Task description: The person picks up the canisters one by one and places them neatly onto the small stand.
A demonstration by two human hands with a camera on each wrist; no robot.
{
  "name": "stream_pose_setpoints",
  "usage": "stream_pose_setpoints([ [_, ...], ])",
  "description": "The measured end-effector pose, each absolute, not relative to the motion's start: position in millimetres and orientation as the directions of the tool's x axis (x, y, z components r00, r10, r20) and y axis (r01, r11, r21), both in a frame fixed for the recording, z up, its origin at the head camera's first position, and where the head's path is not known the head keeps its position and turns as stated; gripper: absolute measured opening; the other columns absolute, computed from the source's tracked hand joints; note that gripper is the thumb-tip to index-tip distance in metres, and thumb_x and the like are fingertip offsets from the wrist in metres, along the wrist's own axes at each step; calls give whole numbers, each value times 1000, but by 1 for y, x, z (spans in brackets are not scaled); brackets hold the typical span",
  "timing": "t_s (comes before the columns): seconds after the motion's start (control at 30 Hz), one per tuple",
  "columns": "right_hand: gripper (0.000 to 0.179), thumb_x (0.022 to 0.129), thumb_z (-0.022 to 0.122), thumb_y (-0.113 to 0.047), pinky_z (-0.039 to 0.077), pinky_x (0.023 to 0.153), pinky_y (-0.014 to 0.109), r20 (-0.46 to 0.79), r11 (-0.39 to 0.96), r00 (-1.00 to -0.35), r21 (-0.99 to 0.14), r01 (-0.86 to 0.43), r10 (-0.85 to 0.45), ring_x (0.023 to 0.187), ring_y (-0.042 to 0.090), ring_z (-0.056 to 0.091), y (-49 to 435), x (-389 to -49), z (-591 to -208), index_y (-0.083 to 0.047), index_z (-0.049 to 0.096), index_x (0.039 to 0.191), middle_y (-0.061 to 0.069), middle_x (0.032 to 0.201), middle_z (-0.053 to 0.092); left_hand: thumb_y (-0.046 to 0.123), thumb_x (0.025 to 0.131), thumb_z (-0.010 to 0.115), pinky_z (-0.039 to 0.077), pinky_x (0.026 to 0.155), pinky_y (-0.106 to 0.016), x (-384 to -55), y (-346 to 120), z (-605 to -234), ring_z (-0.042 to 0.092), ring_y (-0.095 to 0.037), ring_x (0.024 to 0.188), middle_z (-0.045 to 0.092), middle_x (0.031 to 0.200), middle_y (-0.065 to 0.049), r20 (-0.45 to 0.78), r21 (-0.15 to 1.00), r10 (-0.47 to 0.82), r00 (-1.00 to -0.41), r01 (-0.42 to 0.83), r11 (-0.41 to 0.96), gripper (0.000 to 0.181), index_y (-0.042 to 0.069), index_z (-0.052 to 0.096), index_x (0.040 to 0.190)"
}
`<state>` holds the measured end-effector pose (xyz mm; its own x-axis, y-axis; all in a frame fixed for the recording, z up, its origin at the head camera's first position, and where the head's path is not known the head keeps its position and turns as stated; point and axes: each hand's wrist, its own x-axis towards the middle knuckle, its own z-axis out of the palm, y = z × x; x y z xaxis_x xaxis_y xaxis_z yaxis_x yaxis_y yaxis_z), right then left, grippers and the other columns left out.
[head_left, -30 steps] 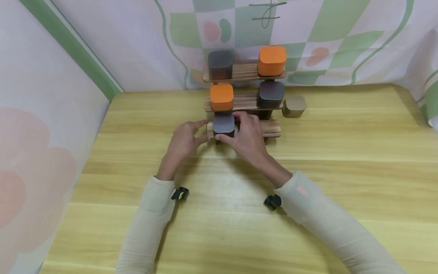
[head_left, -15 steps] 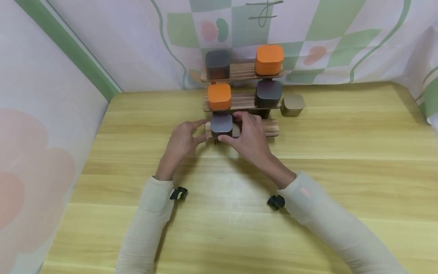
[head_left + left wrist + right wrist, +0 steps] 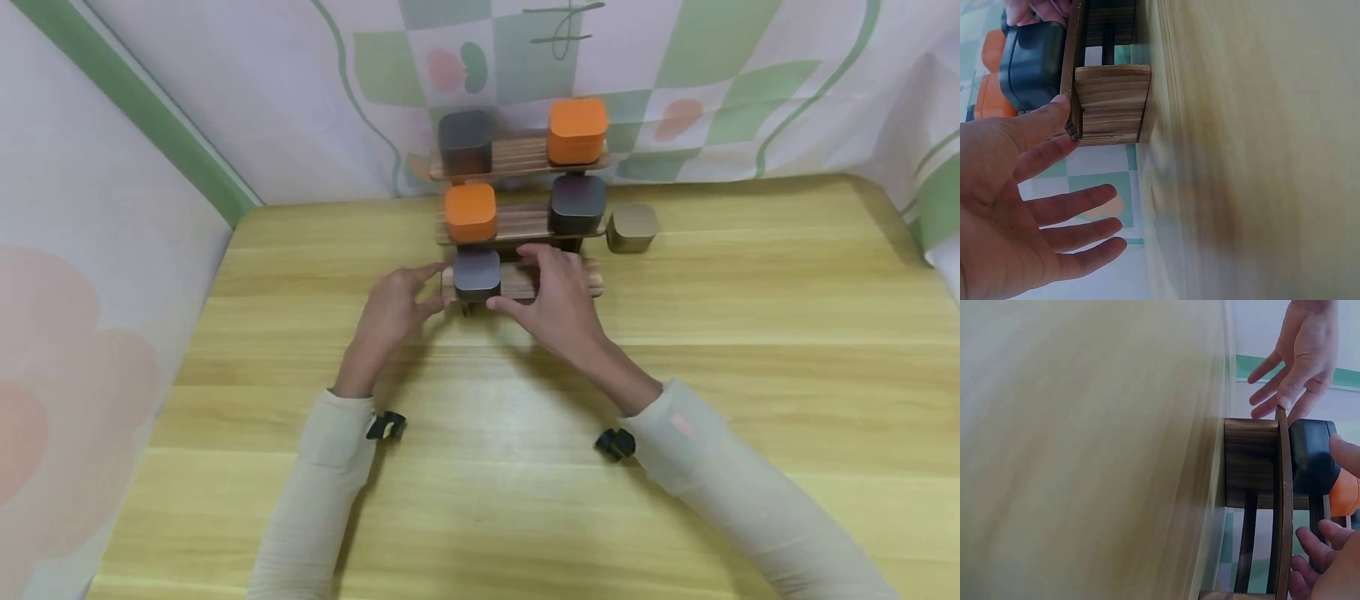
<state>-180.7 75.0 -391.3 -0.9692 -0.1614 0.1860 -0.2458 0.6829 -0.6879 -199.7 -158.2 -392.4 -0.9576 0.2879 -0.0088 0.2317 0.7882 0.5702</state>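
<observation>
A dark square tin [image 3: 477,274] with rounded corners sits at the left end of the lowest step of a three-tier wooden rack [image 3: 519,282]. My left hand [image 3: 389,310] pinches that step's left end with thumb and index finger. In the left wrist view, its other fingers [image 3: 1082,234] stretch out free. My right hand [image 3: 561,307] is just right of the tin, thumb and fingers spread and holding nothing. Its thumb is near the tin's front corner. In the right wrist view, the right thumb [image 3: 1344,455] overlaps the tin [image 3: 1311,456].
On the middle step stand an orange tin [image 3: 471,212] and a dark tin [image 3: 577,204]. The top step bears a dark tin [image 3: 466,142] and an orange one. A gold-brown tin [image 3: 632,228] stands on the wooden table [image 3: 480,467] right of the rack. A patterned curtain [image 3: 637,50] hangs behind.
My right hand has let go of the dark tin on the lowest step and drawn away to the right. The left hand stays at the rack's end. The head view has shifted slightly.
</observation>
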Motion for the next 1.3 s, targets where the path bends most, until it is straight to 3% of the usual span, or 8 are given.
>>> stream_pose_setpoints([
  [0.3, 71, 80, 87, -34, 24, 112, 53, 210, 676, -959, -681, -283, -190, 120, 35, 47, 81, -179, -392, 0, 55, 133, 14, 125, 61, 22, 95, 72, 49, 93, -46, -198, -164, -394, 56, -27, 86, 62, 133, -17, -10, 557, 275, -961, 223, 800, 52, 11, 57, 143],
  [0.57, 69, 81, 86, -30, 23, 113, 52, 216, 655, -961, -704, -275, -172, 125, 37, 44, 94, -178, -392, 1, 55, 134, 15, 127, 59, 22, 95, 72, 49, 96, -47, -199, -169, -395, 56, -28, 84, 60, 135, -17, 4, 554, 284, -959, 238, 798, 51, 11, 57, 142],
  [0.73, 68, 82, 86, -29, 26, 111, 51, 221, 655, -961, -704, -275, -165, 125, 37, 44, 104, -180, -395, 2, 55, 134, 17, 131, 58, 21, 94, 73, 51, 81, -42, -200, -171, -394, 48, -22, 67, 63, 131, -18, -2, 546, 280, -960, 234, 805, 52, 11, 57, 142],
  [0.9, 67, 82, 86, -28, 30, 107, 52, 222, 664, -962, -698, -269, -157, 123, 38, 44, 115, -183, -395, 3, 56, 133, 19, 131, 59, 21, 95, 72, 46, 63, -40, -200, -172, -395, 42, -19, 56, 66, 122, -18, -12, 549, 280, -960, 227, 804, 51, 11, 57, 143],
  [1.03, 65, 82, 86, -26, 29, 108, 55, 245, 671, -957, -686, -283, -154, 123, 41, 45, 125, -184, -396, 5, 57, 131, 21, 128, 60, 21, 95, 72, 52, 84, -45, -200, -172, -396, 58, -27, 80, 61, 133, -18, -13, 555, 278, -960, 225, 801, 51, 10, 57, 143],
  [1.13, 63, 82, 86, -24, 27, 110, 56, 254, 672, -955, -683, -288, -151, 125, 42, 45, 131, -185, -395, 6, 57, 130, 21, 128, 60, 21, 95, 72, 48, 98, -47, -199, -172, -395, 59, -31, 99, 58, 138, -17, -16, 552, 276, -961, 221, 804, 52, 10, 57, 143],
  [1.2, 63, 82, 86, -24, 26, 111, 56, 248, 672, -958, -686, -279, -144, 126, 42, 44, 134, -186, -394, 6, 57, 130, 21, 129, 59, 21, 94, 73, 47, 100, -48, -199, -172, -395, 60, -32, 101, 57, 139, -17, -16, 550, 273, -962, 219, 806, 52, 11, 57, 143],
  [1.3, 64, 83, 85, -25, 25, 112, 55, 231, 677, -964, -688, -260, -135, 128, 42, 42, 138, -187, -393, 5, 56, 132, 22, 131, 58, 22, 94, 73, 50, 94, -47, -199, -171, -395, 59, -32, 91, 58, 138, -17, -21, 547, 266, -964, 212, 810, 52, 12, 56, 143],
])
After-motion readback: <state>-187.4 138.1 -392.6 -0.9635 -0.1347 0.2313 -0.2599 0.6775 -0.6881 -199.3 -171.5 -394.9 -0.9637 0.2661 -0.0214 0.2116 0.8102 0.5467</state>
